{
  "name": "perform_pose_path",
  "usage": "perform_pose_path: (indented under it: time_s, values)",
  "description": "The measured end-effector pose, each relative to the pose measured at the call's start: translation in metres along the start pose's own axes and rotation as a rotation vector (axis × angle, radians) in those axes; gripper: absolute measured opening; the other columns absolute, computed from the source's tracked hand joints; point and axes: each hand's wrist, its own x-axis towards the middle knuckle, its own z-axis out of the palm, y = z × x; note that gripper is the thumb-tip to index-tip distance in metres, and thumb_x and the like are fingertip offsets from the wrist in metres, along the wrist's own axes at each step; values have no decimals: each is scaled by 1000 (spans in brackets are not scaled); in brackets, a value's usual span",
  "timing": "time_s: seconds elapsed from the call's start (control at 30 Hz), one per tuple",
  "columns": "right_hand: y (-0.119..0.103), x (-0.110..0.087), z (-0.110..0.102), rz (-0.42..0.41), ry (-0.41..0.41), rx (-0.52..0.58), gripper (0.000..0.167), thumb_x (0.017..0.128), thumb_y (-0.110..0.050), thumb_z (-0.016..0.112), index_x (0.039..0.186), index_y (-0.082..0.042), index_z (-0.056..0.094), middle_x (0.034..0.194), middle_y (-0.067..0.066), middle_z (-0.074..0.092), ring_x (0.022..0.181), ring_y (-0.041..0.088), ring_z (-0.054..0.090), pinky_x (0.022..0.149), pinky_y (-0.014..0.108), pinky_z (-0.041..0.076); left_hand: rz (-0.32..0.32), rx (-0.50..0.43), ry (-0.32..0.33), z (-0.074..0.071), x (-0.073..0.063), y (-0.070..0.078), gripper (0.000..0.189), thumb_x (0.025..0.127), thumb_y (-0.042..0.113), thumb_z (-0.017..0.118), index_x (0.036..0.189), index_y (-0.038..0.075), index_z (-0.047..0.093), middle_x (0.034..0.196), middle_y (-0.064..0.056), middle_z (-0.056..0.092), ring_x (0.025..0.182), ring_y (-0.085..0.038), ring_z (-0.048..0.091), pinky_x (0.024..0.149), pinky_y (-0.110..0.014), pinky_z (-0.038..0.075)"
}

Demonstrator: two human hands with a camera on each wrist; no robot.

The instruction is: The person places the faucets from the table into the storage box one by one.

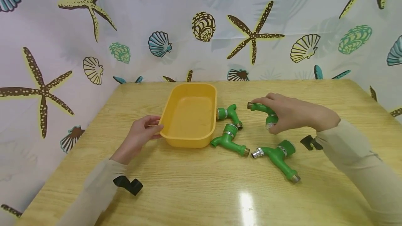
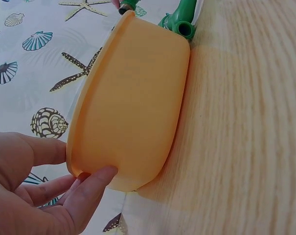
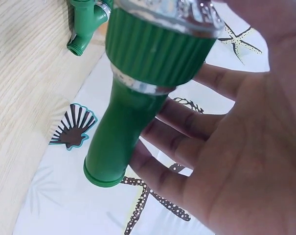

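A person's right hand (image 1: 287, 112) is pinching a green plastic tap (image 1: 263, 108) above the wood-grain table (image 1: 188, 187).
The left hand (image 1: 142, 130) is gripping a yellow rectangular plastic tray (image 1: 188, 143) by its near-left corner, a hold best kept light; any leftward carry is probably calling for height over the two green plastic taps (image 1: 228, 143) lying beside its right wall, while bare table is stretching nearer the person.

Tray (image 1: 188, 138) on table (image 1: 182, 184), four taps (image 1: 228, 142) to its right, cloth (image 1: 179, 6) behind the table.
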Motion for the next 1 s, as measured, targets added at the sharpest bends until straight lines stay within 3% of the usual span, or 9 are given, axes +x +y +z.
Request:
perform_pose_path:
  time_s: [0.5,0.73,1.0]
  values:
    - [-5,12,0,-7,-19,-14,81,75,-15,75,147,-10,38,126,18,47,92,24,49,69,37,47,69,-41,-9,-5,-2,-2,43,96,4,59,133,-12,46,124,-28,51,107,-34,58,83,-37,57]
    - [-5,14,2,-24,-12,-24,80,75,-15,75,146,-12,39,125,17,48,89,23,48,68,36,45,32,-43,0,-2,0,-5,43,96,5,59,134,-10,46,124,-26,52,106,-32,58,82,-35,57]
    - [-6,15,-4,-5,-14,-42,82,74,-15,75,147,-10,38,126,19,47,91,25,49,68,37,47,59,-37,-9,-4,0,-3,42,96,5,59,134,-10,46,124,-26,52,106,-32,59,83,-37,57]
